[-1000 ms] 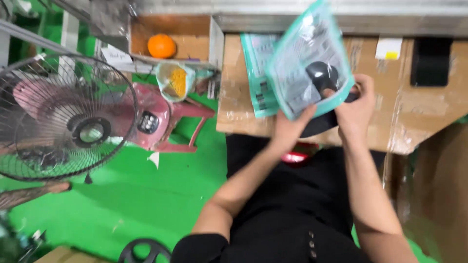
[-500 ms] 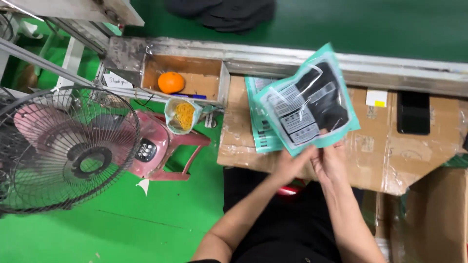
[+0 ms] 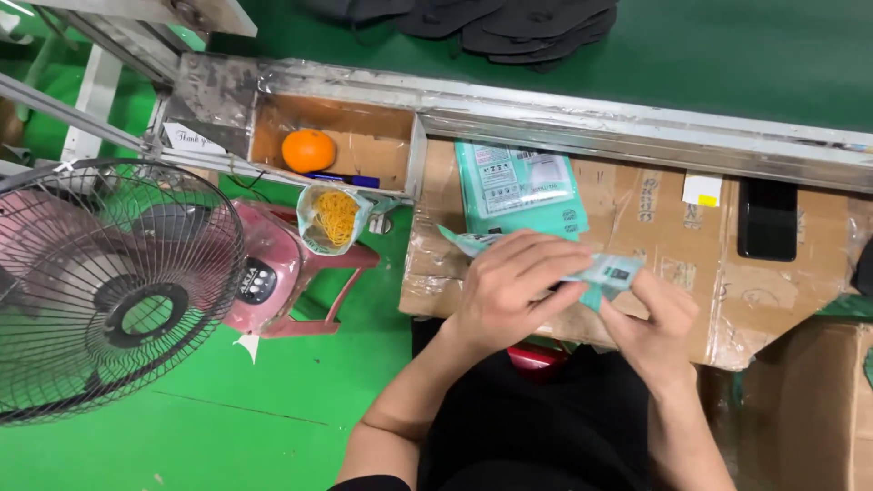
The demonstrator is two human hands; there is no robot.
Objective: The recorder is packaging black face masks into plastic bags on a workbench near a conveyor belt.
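— Fan (image 3: pixel 100 291) first, way over on my left, on the green floor. Next to it is a pink stool (image 3: pixel 291 273) with a little bag of yellow rubber bands (image 3: pixel 335 218) on top.

— What is in the box behind that?

— An orange (image 3: pixel 308 150) in the cardboard tray (image 3: pixel 386 155).

— And your hands?

— My left hand (image 3: pixel 509 291) is curled shut over a teal plastic pouch (image 3: pixel 611 271). It lies flat on top and hides most of it. My right hand (image 3: pixel 650 323) pinches the pouch's right end with the fingertips.

— Which way does the pouch go?

— Its long way runs left to right, across both hands. It is low over the cardboard table (image 3: pixel 800 291). The left hand covers more of it.

— Anything else?

— More teal pouches (image 3: pixel 518 186) lie in a stack just behind my hands, touching the table. A black phone (image 3: pixel 767 220) is far off to the right.
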